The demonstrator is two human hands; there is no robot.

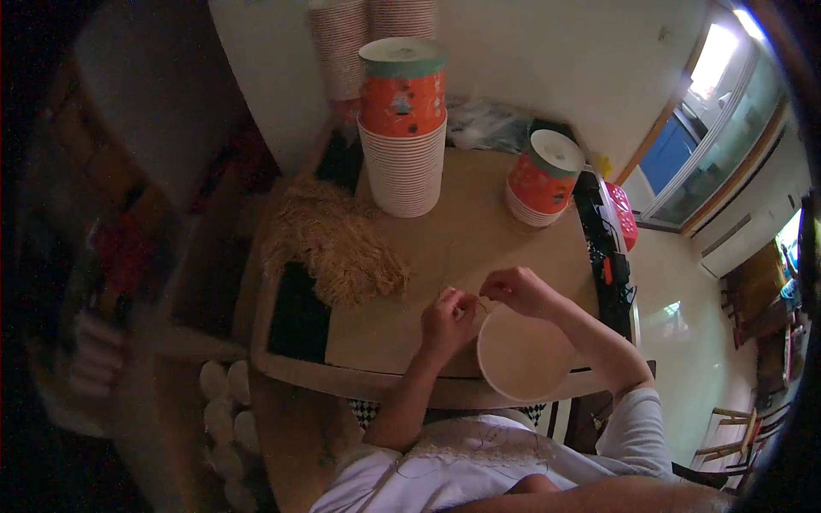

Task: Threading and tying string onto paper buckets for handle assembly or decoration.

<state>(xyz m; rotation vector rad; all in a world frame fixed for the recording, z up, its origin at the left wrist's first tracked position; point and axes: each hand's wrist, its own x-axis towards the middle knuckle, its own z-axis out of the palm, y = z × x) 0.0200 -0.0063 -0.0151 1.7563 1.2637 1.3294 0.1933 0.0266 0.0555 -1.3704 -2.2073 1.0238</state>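
Note:
At the near edge of the table a white paper bucket [523,363] stands below my hands, its round pale face turned up toward me. My left hand [448,321] is closed in a pinch at the bucket's far left rim. Just beside it, my right hand [518,291] is closed too, bent over the far rim. A thin tan string runs between the fingertips of both hands, touching or close to the rim; its ends are hidden. Left of the hands lies a loose heap of tan strings [342,244].
A tall stack of upturned paper buckets [402,167], orange and green on top, stands at the far middle. A shorter stack [545,175] is at the far right. Clear plastic [487,126] lies by the wall. Dark cords and a red basket [622,215] line the right edge.

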